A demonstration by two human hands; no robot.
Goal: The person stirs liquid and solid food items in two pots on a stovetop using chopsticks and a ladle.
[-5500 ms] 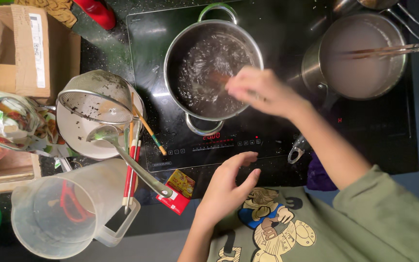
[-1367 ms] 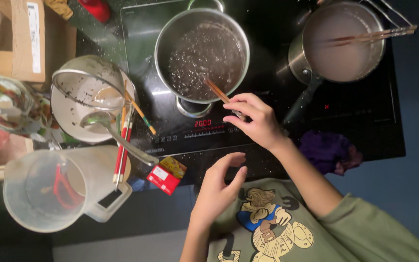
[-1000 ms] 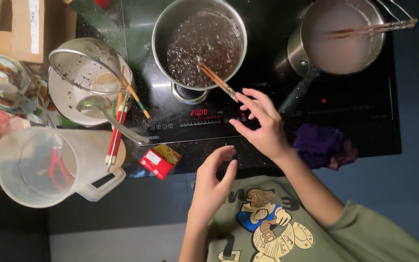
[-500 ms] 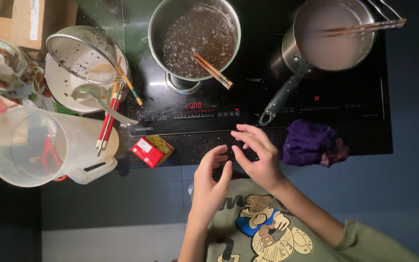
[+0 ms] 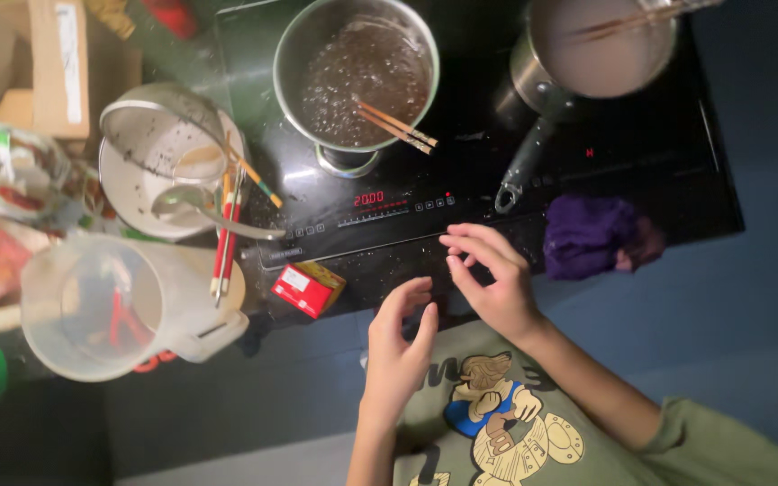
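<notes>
My right hand point(image 5: 488, 279) hovers empty over the front edge of the black induction hob point(image 5: 407, 207), fingers spread. My left hand point(image 5: 398, 337) is just below it, near my chest, fingers loosely apart and holding nothing. A steel pot point(image 5: 357, 72) of bubbling dark liquid sits on the hob's left zone, with wooden chopsticks point(image 5: 395, 124) resting across its front rim. At the back right stands a saucepan point(image 5: 601, 49) of pale liquid, its dark handle pointing toward me.
A purple cloth point(image 5: 592, 236) lies right of my hands. A small red and yellow box point(image 5: 308, 286) sits at the hob's front left. A clear plastic jug point(image 5: 105, 306), a strainer in a white bowl point(image 5: 168, 162) and a cardboard box point(image 5: 42, 67) crowd the left.
My right hand let go of the chopsticks, which now rest on the pot's rim, and pulled back toward my left hand at the hob's front edge.
</notes>
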